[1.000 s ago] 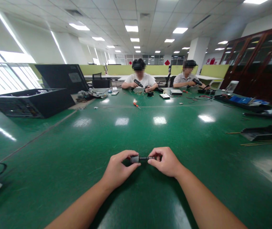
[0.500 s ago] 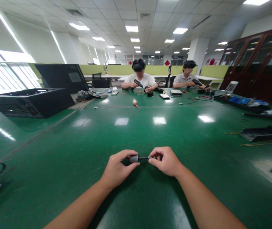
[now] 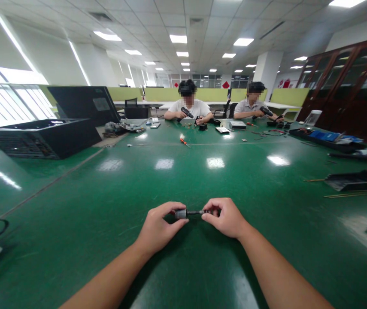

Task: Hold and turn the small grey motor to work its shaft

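My left hand (image 3: 160, 225) is closed round a short grey metal cylinder (image 3: 180, 213), thumb below and fingers above and behind. From the cylinder's right end a thin dark shaft (image 3: 194, 212) runs level towards my right hand (image 3: 226, 218). The thumb and fingers of that hand pinch the shaft's far end, where ridges or threads seem to show. Fingers partly hide both ends, so I cannot tell exactly what the piece is. Both hands are low over the green tabletop (image 3: 183, 184), near its front middle.
An orange screwdriver (image 3: 184, 142) lies farther back. On the left stands an open black computer case (image 3: 51, 139); at right are a black tray (image 3: 325, 139) and thin rods (image 3: 353, 194). Across the table, two people (image 3: 188, 105) hold black power drills (image 3: 187, 112).
My right hand has shifted very slightly to the right along the shaft, showing a little more of it. My left hand and the cylinder look unmoved.
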`<state>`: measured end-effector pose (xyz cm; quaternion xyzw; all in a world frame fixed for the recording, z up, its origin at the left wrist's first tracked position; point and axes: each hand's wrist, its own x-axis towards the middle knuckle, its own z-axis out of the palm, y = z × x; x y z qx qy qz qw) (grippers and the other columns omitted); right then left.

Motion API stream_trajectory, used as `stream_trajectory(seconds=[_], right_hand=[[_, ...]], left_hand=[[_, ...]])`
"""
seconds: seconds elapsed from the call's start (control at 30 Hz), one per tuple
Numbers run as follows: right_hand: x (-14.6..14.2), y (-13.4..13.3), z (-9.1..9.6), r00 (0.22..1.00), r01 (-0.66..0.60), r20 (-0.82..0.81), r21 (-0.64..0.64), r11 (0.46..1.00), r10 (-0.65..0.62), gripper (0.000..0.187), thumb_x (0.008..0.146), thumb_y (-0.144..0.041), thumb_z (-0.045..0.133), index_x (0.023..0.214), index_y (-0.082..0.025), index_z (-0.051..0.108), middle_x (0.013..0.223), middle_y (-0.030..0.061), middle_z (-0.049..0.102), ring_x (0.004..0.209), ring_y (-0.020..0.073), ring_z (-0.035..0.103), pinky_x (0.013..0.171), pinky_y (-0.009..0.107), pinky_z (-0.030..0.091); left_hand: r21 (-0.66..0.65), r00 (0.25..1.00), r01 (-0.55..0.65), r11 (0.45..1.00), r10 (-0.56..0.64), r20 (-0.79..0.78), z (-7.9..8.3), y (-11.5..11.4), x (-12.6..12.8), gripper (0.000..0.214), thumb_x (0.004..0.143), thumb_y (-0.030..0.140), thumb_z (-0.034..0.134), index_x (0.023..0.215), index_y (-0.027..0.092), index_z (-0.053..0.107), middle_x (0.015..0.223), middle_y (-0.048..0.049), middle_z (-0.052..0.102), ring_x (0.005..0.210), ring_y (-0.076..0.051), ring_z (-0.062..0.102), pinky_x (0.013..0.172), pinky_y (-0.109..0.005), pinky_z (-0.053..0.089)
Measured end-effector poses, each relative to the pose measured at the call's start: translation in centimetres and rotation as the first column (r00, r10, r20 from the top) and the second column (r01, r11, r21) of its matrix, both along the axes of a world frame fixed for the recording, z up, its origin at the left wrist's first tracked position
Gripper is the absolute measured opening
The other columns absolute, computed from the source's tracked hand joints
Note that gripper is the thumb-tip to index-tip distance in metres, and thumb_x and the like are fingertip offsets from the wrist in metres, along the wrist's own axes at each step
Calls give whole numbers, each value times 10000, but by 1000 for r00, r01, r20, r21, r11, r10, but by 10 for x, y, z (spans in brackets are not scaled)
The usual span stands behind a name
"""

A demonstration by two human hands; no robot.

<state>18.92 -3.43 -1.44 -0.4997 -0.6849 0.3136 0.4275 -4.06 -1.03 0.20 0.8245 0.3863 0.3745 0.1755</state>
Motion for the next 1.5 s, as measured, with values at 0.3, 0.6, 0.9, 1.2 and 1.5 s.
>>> stream_trajectory(seconds=[0.3,0.6,0.9,1.2,1.5], right_hand=[[1,1,1,1000,-5,-6,-26,1000,5,69,725,-210,693,762,-153,709,512,-45,508,460,88,416,479,210,317],[2,1,1,1000,-1,-6,-23,1000,1,68,724,-208,688,748,-146,704,517,-41,514,462,87,418,484,211,317],[2,1,2,1000,-4,-25,-29,1000,3,85,728,-217,681,752,-139,705,521,-39,507,464,87,409,480,212,313],[2,1,0,999,-4,-33,-40,999,3,97,723,-227,683,753,-137,704,516,-37,508,458,86,410,481,211,311],[6,4,2,995,-8,-102,-30,1000,5,112,719,-244,690,761,-143,714,560,-16,543,504,100,436,505,221,334]], left_hand=[[-7,1000,-5,1000,5,4,0,0,-1,257,741,239,759,991,226,700,948,-22,729,855,-188,680,789,-290,554],[-33,1000,-7,999,7,3,-1,1,-2,256,747,252,759,994,227,697,956,-20,725,861,-186,673,797,-293,537],[-41,1000,-13,999,13,5,-2,3,-3,270,737,242,769,997,249,693,960,10,723,857,-170,670,796,-269,525],[-74,1000,-23,997,23,0,-3,3,-3,268,742,258,764,999,251,691,962,12,721,867,-166,666,815,-273,510],[-34,990,-141,989,142,21,5,8,-6,276,740,365,743,973,224,702,958,-39,697,911,-216,640,851,-340,498]])
